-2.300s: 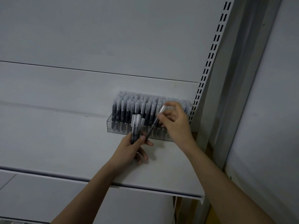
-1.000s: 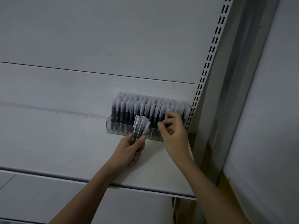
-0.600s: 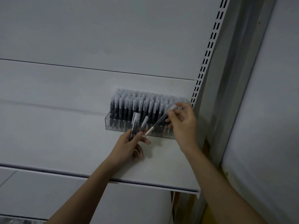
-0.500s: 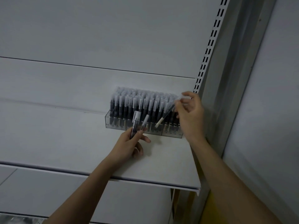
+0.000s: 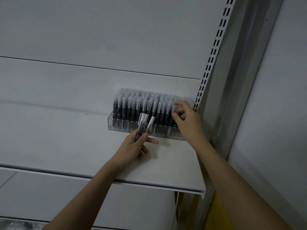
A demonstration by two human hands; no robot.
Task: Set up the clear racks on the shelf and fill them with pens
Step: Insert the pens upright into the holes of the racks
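Note:
A clear rack [image 5: 116, 125] stands at the back right of the white shelf [image 5: 66, 143], packed with several upright dark pens with frosted caps [image 5: 132, 105]. My left hand [image 5: 134, 146] grips a small bunch of pens [image 5: 142, 125] just in front of the rack. My right hand [image 5: 186, 120] reaches over the rack's right end, its fingertips pinching the cap of a pen [image 5: 174, 107] that stands in the rack.
A slotted upright post [image 5: 211, 60] runs up right beside the rack. The shelf's front edge [image 5: 149, 183] lies under my forearms. A lower shelf [image 5: 49, 196] shows beneath. A grey wall [image 5: 274, 113] closes the right side.
My right hand carried a pen from the bunch over to the rack's right end, where it now stands upright. My left hand stayed put with fewer pens.

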